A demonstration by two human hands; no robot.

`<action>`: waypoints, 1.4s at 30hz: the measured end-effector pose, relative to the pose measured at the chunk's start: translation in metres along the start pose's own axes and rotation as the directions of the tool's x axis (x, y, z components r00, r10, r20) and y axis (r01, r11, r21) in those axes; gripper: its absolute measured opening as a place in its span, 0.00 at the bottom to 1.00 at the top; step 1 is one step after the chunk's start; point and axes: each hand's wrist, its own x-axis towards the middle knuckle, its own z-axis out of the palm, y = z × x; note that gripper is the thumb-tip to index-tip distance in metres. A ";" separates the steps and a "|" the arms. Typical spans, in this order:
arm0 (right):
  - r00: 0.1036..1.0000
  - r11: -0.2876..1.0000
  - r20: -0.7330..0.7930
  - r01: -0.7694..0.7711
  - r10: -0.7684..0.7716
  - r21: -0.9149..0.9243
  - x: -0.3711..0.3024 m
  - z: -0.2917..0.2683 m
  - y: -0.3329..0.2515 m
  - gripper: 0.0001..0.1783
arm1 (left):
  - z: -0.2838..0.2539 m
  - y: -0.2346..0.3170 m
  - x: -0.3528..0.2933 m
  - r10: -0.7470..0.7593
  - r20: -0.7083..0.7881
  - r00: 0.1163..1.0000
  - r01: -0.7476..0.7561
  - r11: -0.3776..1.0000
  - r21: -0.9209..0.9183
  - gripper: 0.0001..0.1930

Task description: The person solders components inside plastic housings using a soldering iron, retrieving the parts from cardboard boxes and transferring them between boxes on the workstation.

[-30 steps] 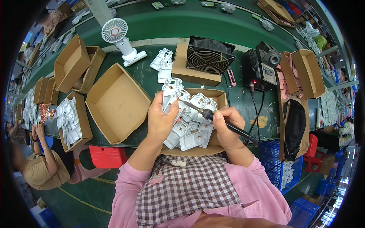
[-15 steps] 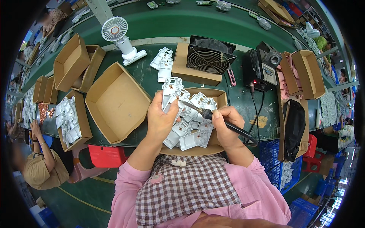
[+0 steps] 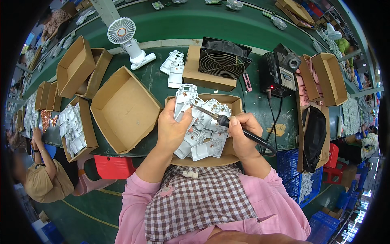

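My left hand (image 3: 171, 127) is closed around a white plastic housing (image 3: 186, 94) with small copper-coloured metal bits on it. In my right hand (image 3: 245, 134) is a soldering iron (image 3: 223, 120), gripped by its black handle. Its metal tip points left and reaches the housing near my left thumb; whether it touches is too small to tell. Below both hands stands a cardboard box (image 3: 232, 159) holding several similar white housings (image 3: 205, 150). The iron's cable runs off to the right from the handle.
A bare-bottomed cardboard box (image 3: 122, 112) stands left of my hands. Ahead are a black fan (image 3: 224, 61), loose white housings (image 3: 175, 69) and a white desk fan (image 3: 129, 42). At right sit a black soldering station (image 3: 278, 73) and a box with a black pouch (image 3: 315, 138).
The housing and the iron's tip have shifted very slightly; both hands keep their hold. Items on the belt at the back have moved a little to the left.
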 end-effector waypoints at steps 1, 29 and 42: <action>1.000 1.000 0.004 -0.001 0.001 -0.002 0.000 0.000 -0.001 0.08 | 0.000 0.000 0.000 0.004 -0.002 1.000 -0.004 1.000 -0.006 0.12; 0.979 0.980 -0.138 0.165 -0.149 0.107 -0.006 0.001 0.004 0.07 | -0.003 0.007 0.000 -0.091 0.198 0.976 0.131 0.971 -0.201 0.13; 0.994 0.993 -0.042 0.103 -0.101 0.049 -0.005 0.000 0.001 0.06 | 0.000 0.006 -0.004 -0.067 0.120 0.991 0.074 0.996 -0.053 0.11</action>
